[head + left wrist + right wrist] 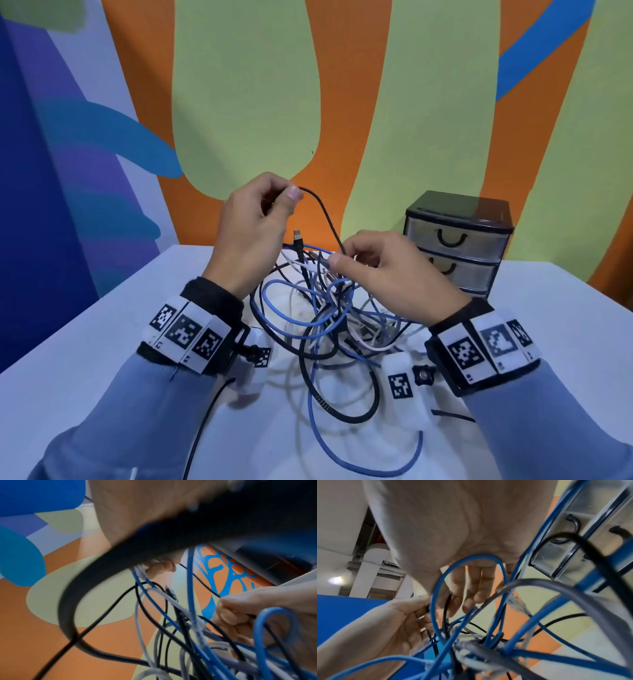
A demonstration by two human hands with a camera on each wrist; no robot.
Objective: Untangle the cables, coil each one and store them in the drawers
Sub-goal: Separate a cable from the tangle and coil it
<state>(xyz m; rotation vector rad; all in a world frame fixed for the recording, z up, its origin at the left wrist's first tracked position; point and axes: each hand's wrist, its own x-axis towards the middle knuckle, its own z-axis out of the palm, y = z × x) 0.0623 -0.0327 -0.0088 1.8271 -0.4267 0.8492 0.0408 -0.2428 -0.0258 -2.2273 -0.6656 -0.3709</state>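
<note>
A tangle of blue, white and black cables (pixel 325 318) lies on the white table (pixel 85 342). My left hand (pixel 287 198) is raised above the tangle and pinches a thin black cable (pixel 325 216) between thumb and fingers. That cable arcs down to my right hand (pixel 339 260), which pinches it lower, just over the heap. The left wrist view shows the thin black cable (pixel 200 581) stretched toward my right hand (pixel 240 612). In the right wrist view blue loops (pixel 467 561) hang in front of my right hand's fingers (pixel 471 588), with my left hand (pixel 393 622) close beside them.
A small black drawer unit (pixel 455 240) with translucent drawers stands at the back right of the table, its drawers closed. A black plug (pixel 297 236) sticks up from the heap between my hands. A painted wall rises right behind the table.
</note>
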